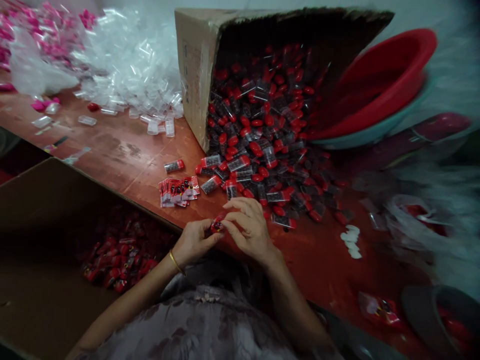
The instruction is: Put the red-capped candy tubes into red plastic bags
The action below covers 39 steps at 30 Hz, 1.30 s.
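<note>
Near the table's front edge, my left hand (pixel 195 239) pinches a small red container (pixel 217 225) with a dark and yellow print. My right hand (pixel 249 227) has its fingers and thumb closed on the container's other side. Just beyond my left hand lies a fanned stack of red printed sleeves (pixel 179 191). Behind that stack, a clear container with a red cap (pixel 173 166) rests on its side. Many similar red-capped containers (pixel 242 162) spill towards my hands, with dark contents showing through their clear walls.
A cardboard box (pixel 197 75) lies on its side, its opening full of containers. At the lower left, an open carton (pixel 33 250) holds red printed containers (pixel 120 255). Clear plastic pieces (pixel 127 55) are heaped behind. Red (pixel 393 75) and teal basins (pixel 375 137) lean at the right, beyond white discs (pixel 351 241).
</note>
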Available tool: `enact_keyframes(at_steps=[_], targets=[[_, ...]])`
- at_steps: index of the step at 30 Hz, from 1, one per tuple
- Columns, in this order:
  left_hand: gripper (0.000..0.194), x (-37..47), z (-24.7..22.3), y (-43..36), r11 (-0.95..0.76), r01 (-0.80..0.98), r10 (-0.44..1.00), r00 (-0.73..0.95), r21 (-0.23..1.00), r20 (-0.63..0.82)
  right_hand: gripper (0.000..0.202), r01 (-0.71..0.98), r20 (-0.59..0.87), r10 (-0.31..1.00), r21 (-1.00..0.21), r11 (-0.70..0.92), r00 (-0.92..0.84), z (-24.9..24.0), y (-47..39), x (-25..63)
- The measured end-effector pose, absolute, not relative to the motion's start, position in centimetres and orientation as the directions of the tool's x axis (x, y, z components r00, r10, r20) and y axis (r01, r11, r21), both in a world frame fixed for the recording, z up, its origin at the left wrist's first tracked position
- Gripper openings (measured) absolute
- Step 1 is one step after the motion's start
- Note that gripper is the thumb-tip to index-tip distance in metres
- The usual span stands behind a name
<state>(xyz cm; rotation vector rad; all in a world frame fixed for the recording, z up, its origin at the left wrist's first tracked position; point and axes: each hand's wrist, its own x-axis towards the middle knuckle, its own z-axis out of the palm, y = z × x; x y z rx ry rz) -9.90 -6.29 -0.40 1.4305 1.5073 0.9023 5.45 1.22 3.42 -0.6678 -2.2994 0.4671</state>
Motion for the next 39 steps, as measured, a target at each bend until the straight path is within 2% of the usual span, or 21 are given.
enact_keyframes(at_steps=[3,5,7,9,10,12,14,16,21,24,30,34,39], targets=[[0.032,-9.7,-0.4,-6.3,0.114,0.274,0.990,0.054,0.955,-0.133,0.013,0.278,0.481,0.737,-0.712,0.644,-0.474,2.1,0.5,4.9],[0.035,-9.6,-0.3,-6.0,0.186,0.053,0.981,0.045,0.981,-0.188,0.011,0.212,0.414,0.853,-0.846,0.490,-0.318,0.9,-0.2,4.9],[0.038,-9.5,-0.2,-5.6,0.234,-0.198,0.971,-0.009,0.952,-0.241,0.023,0.150,0.319,0.922,-0.923,0.355,-0.219,-0.2,-0.9,5.2],[0.040,-9.5,0.0,-5.1,0.221,-0.377,0.958,-0.089,0.899,-0.273,0.034,0.139,0.207,0.935,-0.957,0.255,-0.287,-1.2,-1.7,5.5],[0.039,-9.4,0.1,-5.0,0.199,-0.432,0.952,-0.126,0.880,-0.278,0.032,0.155,0.137,0.918,-0.966,0.207,-0.373,-1.6,-2.1,5.7],[0.037,-9.3,0.1,-4.8,0.170,-0.497,0.947,-0.157,0.851,-0.281,0.022,0.184,-0.009,0.856,-0.978,0.101,-0.516,-2.1,-2.9,5.7],[0.036,-9.1,-0.1,-4.9,0.170,-0.522,0.947,-0.146,0.836,-0.285,0.028,0.195,-0.086,0.832,-0.980,0.027,-0.548,-2.3,-3.6,5.4],[0.034,-8.9,-0.2,-5.0,0.172,-0.526,0.951,-0.133,0.833,-0.280,0.031,0.214,-0.068,0.861,-0.976,0.048,-0.503,-2.3,-3.9,5.1],[0.031,-8.7,0.3,-5.1,0.178,-0.540,0.949,-0.126,0.823,-0.288,0.031,0.312,0.150,0.901,-0.904,0.292,-0.408,-1.6,-3.9,5.0],[0.036,-8.2,0.7,-4.8,0.180,-0.538,0.937,-0.160,0.823,-0.310,0.029,0.328,0.226,0.891,-0.871,0.366,-0.395,-1.3,-4.1,4.9],[0.036,-6.3,0.3,-5.0,0.183,-0.516,0.948,-0.133,0.837,-0.290,0.025,0.264,0.182,0.934,-0.927,0.268,-0.308,-1.6,-4.0,4.5],[0.040,-6.4,-0.1,-5.3,0.205,-0.569,0.923,-0.158,0.797,-0.350,0.027,0.191,0.125,0.908,-0.957,0.216,-0.399,-1.9,-3.3,4.4],[0.042,-7.1,0.0,-6.4,0.244,-0.661,0.896,-0.126,0.709,-0.426,0.040,0.135,0.059,0.886,-0.982,0.135,-0.459,-2.5,-3.3,3.1]])
